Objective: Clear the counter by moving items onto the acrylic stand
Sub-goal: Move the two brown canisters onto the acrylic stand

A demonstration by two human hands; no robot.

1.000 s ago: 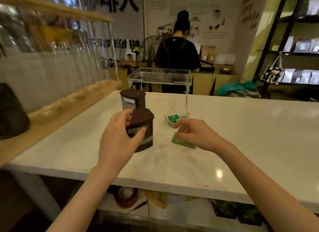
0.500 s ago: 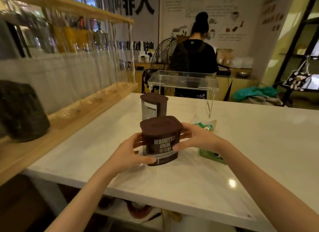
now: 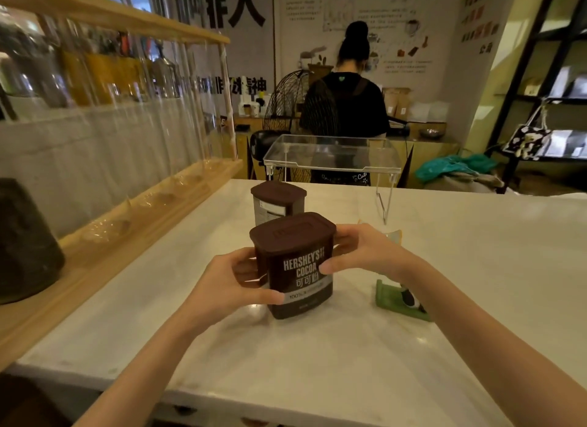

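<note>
A brown Hershey's cocoa tub (image 3: 297,267) is held in the middle of the view, just above the white counter (image 3: 476,267). My left hand (image 3: 232,283) grips its left side and my right hand (image 3: 362,252) grips its right side. A second brown-lidded cocoa tub (image 3: 276,201) stands on the counter right behind it. The clear acrylic stand (image 3: 333,155) sits at the counter's far edge, its top bare. A green packet (image 3: 397,299) lies on the counter under my right wrist. A small dish (image 3: 394,236) is mostly hidden behind my right hand.
A wooden rack with tall glass tubes (image 3: 127,124) runs along the counter's left edge. A dark rounded object (image 3: 25,245) sits on its near end. A person in black (image 3: 346,108) stands with their back turned beyond the counter. Black shelving (image 3: 540,93) stands at right.
My right hand left the green packet and joined my left hand on the cocoa tub. Both hands have lifted the tub slightly off the counter.
</note>
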